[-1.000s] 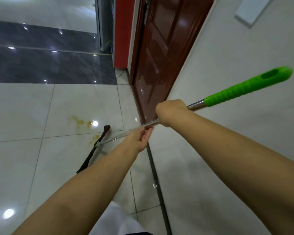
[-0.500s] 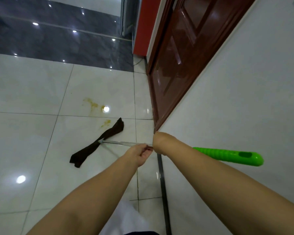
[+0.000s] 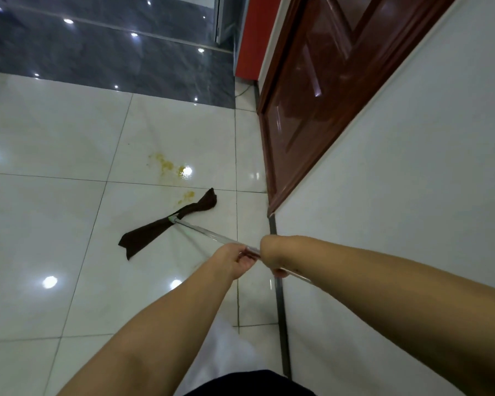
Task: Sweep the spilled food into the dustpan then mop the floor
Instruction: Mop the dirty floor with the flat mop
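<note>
- hands first: we see the left hand (image 3: 235,260) with fingers curled round the thin, shiny metal mop handle (image 3: 212,232), and the right hand (image 3: 272,252) clenched on the same handle just behind it.
- the mop cloth (image 3: 166,227), dark brown, limp and strip-shaped, lies flat on the glossy white floor tiles (image 3: 55,224).
- yellowish, grainy spill stains (image 3: 166,165) sit just beyond the cloth's far end, near a polished reddish-brown door (image 3: 312,95).

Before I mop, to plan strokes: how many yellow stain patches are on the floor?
2: a larger yellow patch on the tile beyond the mop head, a smaller one beside its far end. More may be hidden underneath.
</note>
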Available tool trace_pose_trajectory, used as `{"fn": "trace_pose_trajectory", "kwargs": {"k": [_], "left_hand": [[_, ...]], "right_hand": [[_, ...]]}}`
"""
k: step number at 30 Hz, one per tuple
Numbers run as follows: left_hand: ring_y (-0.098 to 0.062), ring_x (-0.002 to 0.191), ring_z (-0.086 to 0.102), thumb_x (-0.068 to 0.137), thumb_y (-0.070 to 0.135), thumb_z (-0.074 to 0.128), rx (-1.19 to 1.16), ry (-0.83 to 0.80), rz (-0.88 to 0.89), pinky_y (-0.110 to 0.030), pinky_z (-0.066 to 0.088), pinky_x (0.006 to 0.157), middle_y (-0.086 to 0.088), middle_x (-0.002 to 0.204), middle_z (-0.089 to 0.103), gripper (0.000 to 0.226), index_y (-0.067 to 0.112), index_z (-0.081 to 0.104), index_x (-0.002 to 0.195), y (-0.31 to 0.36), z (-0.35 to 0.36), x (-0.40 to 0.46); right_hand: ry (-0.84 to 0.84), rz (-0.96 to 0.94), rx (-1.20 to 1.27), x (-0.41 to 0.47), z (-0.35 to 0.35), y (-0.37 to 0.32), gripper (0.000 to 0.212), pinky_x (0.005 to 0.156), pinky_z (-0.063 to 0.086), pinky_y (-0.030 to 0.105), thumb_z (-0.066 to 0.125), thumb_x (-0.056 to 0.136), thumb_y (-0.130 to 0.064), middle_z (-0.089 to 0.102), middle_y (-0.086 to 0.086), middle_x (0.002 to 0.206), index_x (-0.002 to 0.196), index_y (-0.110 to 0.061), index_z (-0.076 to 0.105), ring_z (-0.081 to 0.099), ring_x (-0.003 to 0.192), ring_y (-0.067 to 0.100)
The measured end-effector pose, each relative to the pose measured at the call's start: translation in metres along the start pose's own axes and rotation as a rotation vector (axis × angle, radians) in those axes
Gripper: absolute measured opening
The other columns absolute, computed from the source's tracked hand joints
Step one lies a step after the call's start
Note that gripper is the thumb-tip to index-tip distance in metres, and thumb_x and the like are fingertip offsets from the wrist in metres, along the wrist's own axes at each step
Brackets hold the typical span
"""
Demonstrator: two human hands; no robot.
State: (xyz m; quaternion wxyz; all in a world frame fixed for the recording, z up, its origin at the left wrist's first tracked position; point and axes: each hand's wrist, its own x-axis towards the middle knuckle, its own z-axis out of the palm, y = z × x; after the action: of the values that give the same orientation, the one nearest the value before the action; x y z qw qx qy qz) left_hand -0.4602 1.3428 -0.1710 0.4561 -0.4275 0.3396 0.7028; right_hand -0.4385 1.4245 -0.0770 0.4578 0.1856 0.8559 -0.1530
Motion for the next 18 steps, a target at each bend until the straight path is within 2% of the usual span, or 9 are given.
{"fn": "trace_pose_trajectory", "kwargs": {"k": [2, 3, 4, 6, 8, 12, 14, 16, 18], "left_hand": [[-0.025, 0.068, 0.051, 0.096, -0.007, 0.034, -0.029, 0.013, -0.014, -0.031, 0.045, 0.082, -0.016, 0.074, 0.048, 0.025, -0.006, 0.047, 0.074, 0.002, -0.009, 0.01], [-0.024, 0.069, 0.051, 0.096, -0.007, 0.033, -0.046, 0.017, -0.022, -0.028, 0.048, 0.077, -0.016, 0.074, 0.048, 0.025, -0.005, 0.046, 0.074, 0.006, -0.014, 0.014], [-0.024, 0.067, 0.05, 0.096, -0.007, 0.033, -0.066, 0.016, -0.022, -0.027, 0.053, 0.066, -0.015, 0.073, 0.047, 0.025, -0.004, 0.046, 0.075, 0.013, -0.019, 0.017], [-0.022, 0.062, 0.046, 0.095, -0.006, 0.031, -0.098, 0.008, -0.006, -0.025, 0.053, 0.043, -0.014, 0.071, 0.045, 0.025, -0.002, 0.044, 0.074, 0.032, -0.027, 0.024], [-0.02, 0.061, 0.045, 0.095, -0.003, 0.031, -0.091, -0.002, 0.015, -0.026, 0.052, 0.04, -0.013, 0.071, 0.044, 0.024, -0.001, 0.044, 0.075, 0.06, -0.029, 0.03], [-0.02, 0.065, 0.05, 0.096, -0.001, 0.031, -0.026, 0.033, 0.066, -0.028, 0.052, 0.038, -0.012, 0.073, 0.048, 0.024, -0.002, 0.044, 0.076, 0.122, -0.013, 0.041], [-0.02, 0.064, 0.051, 0.097, 0.001, 0.031, 0.003, 0.061, 0.082, -0.024, 0.051, 0.039, -0.012, 0.073, 0.048, 0.026, -0.002, 0.044, 0.075, 0.152, -0.005, 0.044], [-0.019, 0.064, 0.052, 0.098, 0.004, 0.034, 0.023, 0.081, 0.09, -0.028, 0.053, 0.053, -0.012, 0.072, 0.05, 0.026, -0.002, 0.045, 0.075, 0.181, -0.001, 0.048], [-0.019, 0.064, 0.054, 0.098, 0.007, 0.036, 0.03, 0.087, 0.088, -0.03, 0.051, 0.055, -0.011, 0.073, 0.052, 0.026, -0.001, 0.046, 0.076, 0.211, 0.0, 0.054]], "right_hand": [[-0.088, 0.04, 0.035, 0.012, 0.01, -0.004, 0.017, 0.063, 0.051, 0.028, 0.047, 0.094, -0.002, 0.052, 0.006, 0.067, 0.077, -0.007, 0.049, 0.052, 0.057, 0.017], [-0.154, 0.069, 0.087, 0.018, 0.016, -0.006, 0.011, 0.07, 0.054, 0.03, 0.043, 0.096, -0.004, 0.055, 0.009, 0.07, 0.094, -0.002, 0.054, 0.054, 0.061, 0.019], [-0.207, 0.079, 0.214, 0.025, 0.019, -0.007, 0.021, 0.069, 0.054, 0.03, 0.038, 0.098, -0.005, 0.056, 0.012, 0.073, 0.113, 0.001, 0.052, 0.054, 0.06, 0.02], [-0.27, 0.073, 0.574, 0.04, 0.012, -0.014, 0.031, 0.05, 0.046, 0.022, 0.033, 0.099, -0.006, 0.051, 0.012, 0.071, 0.128, -0.002, 0.044, 0.05, 0.048, 0.014], [-0.333, 0.057, 0.887, 0.048, -0.001, -0.025, 0.026, 0.036, 0.038, 0.014, 0.034, 0.1, -0.008, 0.048, 0.009, 0.069, 0.122, -0.006, 0.049, 0.044, 0.034, 0.006], [-0.444, 0.107, 1.421, 0.077, -0.034, -0.055, 0.025, 0.028, 0.03, 0.007, 0.036, 0.102, -0.014, 0.045, 0.005, 0.059, 0.081, -0.008, 0.048, 0.036, 0.025, 0.001], [-0.46, 0.112, 1.491, 0.094, -0.052, -0.073, 0.024, 0.027, 0.03, 0.008, 0.036, 0.103, -0.014, 0.044, 0.005, 0.061, 0.082, -0.009, 0.048, 0.036, 0.025, 0.001], [-0.467, 0.11, 1.484, 0.107, -0.07, -0.092, 0.023, 0.027, 0.031, 0.01, 0.037, 0.102, -0.015, 0.044, 0.004, 0.063, 0.083, -0.01, 0.049, 0.036, 0.025, 0.002], [-0.46, 0.109, 1.453, 0.12, -0.089, -0.112, 0.023, 0.028, 0.031, 0.009, 0.039, 0.102, -0.014, 0.044, 0.004, 0.062, 0.082, -0.009, 0.049, 0.036, 0.025, 0.002]]}}
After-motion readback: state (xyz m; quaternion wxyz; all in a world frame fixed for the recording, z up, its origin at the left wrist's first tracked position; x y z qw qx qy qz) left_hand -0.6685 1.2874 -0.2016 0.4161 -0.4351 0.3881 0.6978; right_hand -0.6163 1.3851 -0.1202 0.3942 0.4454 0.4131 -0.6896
